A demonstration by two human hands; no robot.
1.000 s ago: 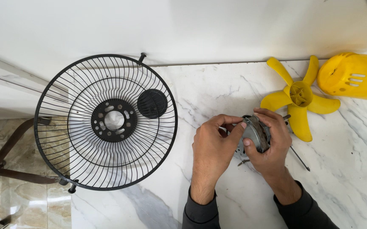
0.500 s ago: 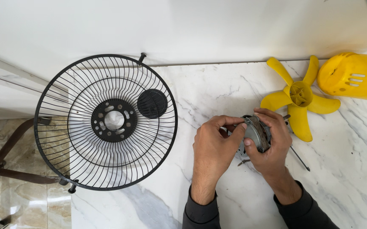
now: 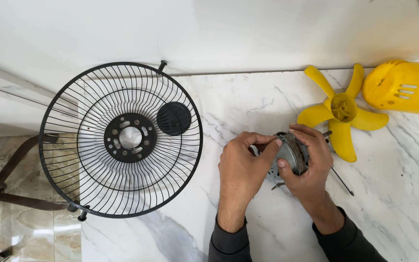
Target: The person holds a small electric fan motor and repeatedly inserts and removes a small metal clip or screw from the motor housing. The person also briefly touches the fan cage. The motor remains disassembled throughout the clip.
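A: What has changed over the last second?

B: Very little. Both hands stay where they were, closed around the grey motor (image 3: 291, 154), which sits just above the marble table (image 3: 229, 102), a little left of the yellow fan blade (image 3: 341, 112).

A: How is each hand placed?

B: The left hand (image 3: 242, 167) is curled against the motor's left face, with its fingertips on the upper rim. The right hand (image 3: 310, 162) wraps the motor's right side, thumb pressed on the front. Both are gripping it, neither is open.

A: Any shift at all against the earlier frames?

B: The motor seems turned a touch, and the left fingers sit slightly higher on the rim than before. It is a small difference, so I judge it as fine handling of the motor, not a change of grip. The hands have not left it.

A: And the other parts?

B: Unmoved. The black wire guard (image 3: 122, 139) lies well to the left of the motor, hanging partly over the table edge, with a round black cap (image 3: 173, 118) resting on its wires. The yellow housing (image 3: 405, 86) lies to the right of the fan blade. A thin dark rod (image 3: 341, 180) lies just beside the right hand, below the blade.

A: Anything hidden?

B: The motor's underside and shaft end are covered by the hands.
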